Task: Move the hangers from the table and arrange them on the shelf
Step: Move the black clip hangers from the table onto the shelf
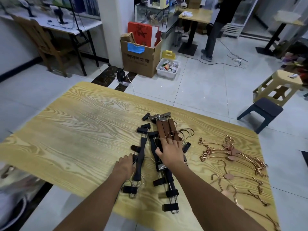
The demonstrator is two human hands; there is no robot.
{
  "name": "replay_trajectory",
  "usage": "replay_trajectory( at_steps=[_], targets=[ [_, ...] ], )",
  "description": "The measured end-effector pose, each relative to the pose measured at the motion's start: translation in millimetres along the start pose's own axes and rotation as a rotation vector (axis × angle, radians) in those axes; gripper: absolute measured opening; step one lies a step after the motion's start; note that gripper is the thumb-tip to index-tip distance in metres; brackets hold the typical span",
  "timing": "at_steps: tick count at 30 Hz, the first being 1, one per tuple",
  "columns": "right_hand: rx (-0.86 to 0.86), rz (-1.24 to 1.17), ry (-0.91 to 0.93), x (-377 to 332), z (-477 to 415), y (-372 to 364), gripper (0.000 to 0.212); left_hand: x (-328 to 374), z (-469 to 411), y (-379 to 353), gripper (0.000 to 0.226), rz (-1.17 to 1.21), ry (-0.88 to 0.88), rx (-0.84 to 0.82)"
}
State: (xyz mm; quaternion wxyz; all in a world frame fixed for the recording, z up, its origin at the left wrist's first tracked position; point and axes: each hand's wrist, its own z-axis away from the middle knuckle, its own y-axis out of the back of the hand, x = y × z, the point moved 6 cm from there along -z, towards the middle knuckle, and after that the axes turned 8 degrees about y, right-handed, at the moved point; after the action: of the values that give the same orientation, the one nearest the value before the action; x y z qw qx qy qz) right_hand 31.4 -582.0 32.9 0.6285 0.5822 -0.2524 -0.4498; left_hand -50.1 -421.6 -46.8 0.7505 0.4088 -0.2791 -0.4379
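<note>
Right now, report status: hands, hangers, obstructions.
Left hand touching black clip hanger, grip unclear. Right hand resting on hanger pile. Rose-gold wire hangers untouched. Nothing blocking.

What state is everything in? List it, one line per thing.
Black clip hangers: piled flat.
Brown wooden clip hangers: stacked side by side, flat.
Rose-gold wire hangers: lying loose.
Left hand: touching black hanger, grip unclear.
Right hand: fingers spread over pile.
Brown cardboard box: open.

A light, wood-grained bench point(75, 130) with rounded corners carries three lots of hangers. Black clip hangers point(140, 157) lie heaped lengthwise near its middle. Brown wooden clip hangers point(164, 129) are stacked at the heap's far end, touching the black ones. Apart to the right, rose-gold wire hangers point(233, 154) lie bunched. A few loose wire hangers point(228, 176) seem to lie singly toward the near edge.
</note>
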Motion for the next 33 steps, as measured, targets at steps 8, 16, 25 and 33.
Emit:
replay_trajectory(
  at_steps=[8,16,25,33],
  targets=[
    [-0.024,0.01,0.027,0.7,-2.7,-12.8,0.052,-7.0,-6.3,-11.3,0.062,0.036,0.061,0.038],
    [-0.053,0.019,0.051,-2.7,-12.1,-21.9,0.053,-9.1,-23.3,-12.3,0.068,0.228,0.057,0.019],
    [-0.083,0.036,0.087,-15.6,-26.0,-31.0,0.051,-41.7,-29.3,-1.8,0.071,0.242,0.028,0.056],
    [-0.09,0.037,0.165,-53.7,-43.2,-44.0,0.05,-120.5,-40.0,23.8,0.043,0.306,0.204,0.165]
  ],
)
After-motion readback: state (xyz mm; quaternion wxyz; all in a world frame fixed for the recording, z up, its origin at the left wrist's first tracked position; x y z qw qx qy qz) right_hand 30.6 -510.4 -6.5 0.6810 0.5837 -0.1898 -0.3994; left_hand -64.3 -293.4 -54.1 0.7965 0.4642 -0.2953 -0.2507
